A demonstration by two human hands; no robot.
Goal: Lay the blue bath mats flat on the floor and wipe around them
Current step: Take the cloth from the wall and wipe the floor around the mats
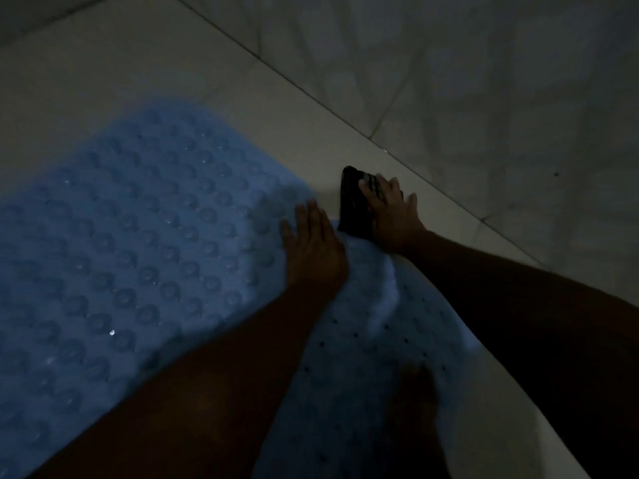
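The pale blue, sucker-studded rubber bath mat (138, 219) lies on the beige tiled floor (103, 81) under the flat left hand (313, 250). In this gloom it looks floppy and clingy, best taken at a corner. The spread right hand (392, 216) presses a dark folded cloth (354, 209) beside it.

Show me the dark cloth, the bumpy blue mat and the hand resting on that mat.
dark cloth (352, 210): head view, its uncovered left half.
bumpy blue mat (138, 236): head view, middle of the studded surface.
left hand (313, 252): head view, back of the hand.
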